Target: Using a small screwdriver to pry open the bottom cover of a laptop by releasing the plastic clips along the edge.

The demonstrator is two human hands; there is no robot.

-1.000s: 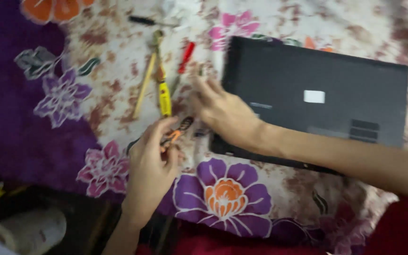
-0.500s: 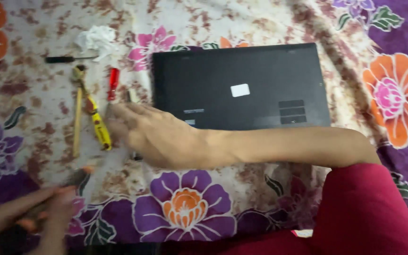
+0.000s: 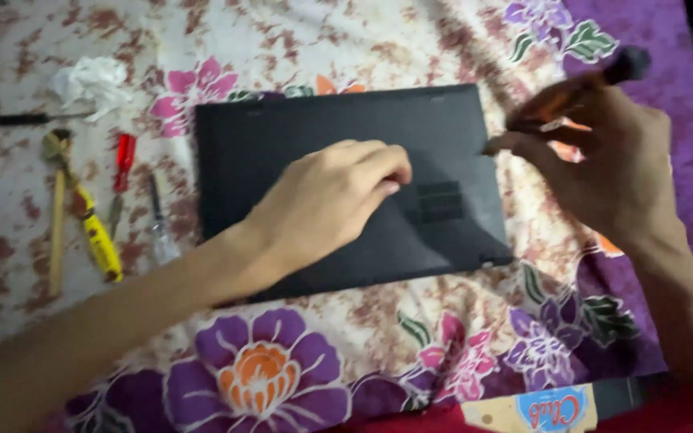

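Setting: a home, likely a bed; flowered purple-and-cream bedsheet (image 3: pixel 282 377) as work surface; loose screwdrivers (image 3: pixel 122 160) and crumpled tissue (image 3: pixel 90 80) laid on it.

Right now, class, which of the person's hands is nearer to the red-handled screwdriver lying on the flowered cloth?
The left. The left hand rests on the black laptop, just right of the red-handled screwdriver. The right hand, holding an orange-handled tool, is beyond the laptop's far edge.
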